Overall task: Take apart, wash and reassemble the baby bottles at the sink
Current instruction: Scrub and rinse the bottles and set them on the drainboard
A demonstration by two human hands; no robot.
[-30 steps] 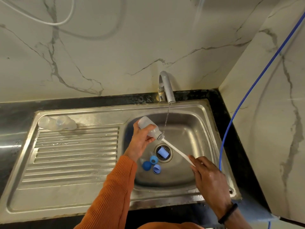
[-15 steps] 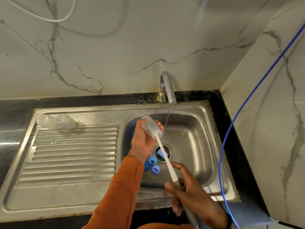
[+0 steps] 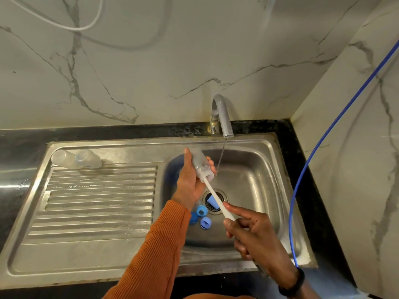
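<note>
Clear plastic, wet and light, the bottle [image 3: 201, 164] is tilting over the sink [image 3: 265, 214] beside the trickling tap [image 3: 222, 117]. Left hand [image 3: 191, 182] is wrapping its fingers round the barrel (probably the safest hold, since it looks slippery), while right hand [image 3: 253, 236] is pinching the stiff white brush handle [image 3: 218, 200] running into its mouth. Blue caps [image 3: 203, 215] are lying by the drain.

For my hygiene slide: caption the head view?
Left hand holds a clear plastic bottle beside the running steel tap; right hand works a white brush handle inside.
</note>
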